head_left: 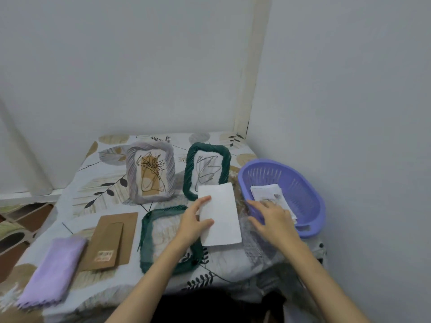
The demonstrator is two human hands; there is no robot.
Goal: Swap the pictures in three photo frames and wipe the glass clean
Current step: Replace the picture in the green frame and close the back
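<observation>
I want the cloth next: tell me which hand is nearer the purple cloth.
Left. The left hand holds a white sheet mid-table, right of the purple cloth; the right hand reaches into the basket, farther away.

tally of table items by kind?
Photo frames: 3 (grey, green upright, green flat)
White card in left hand: 1
Brown backing board: 1
Purple cloth: 1
Purple basket: 1
Total: 7

Two forearms are showing bare, with no sleeves reaching the wrists. The left hand (192, 226) and right hand (274, 220) are wearing nothing.
</observation>
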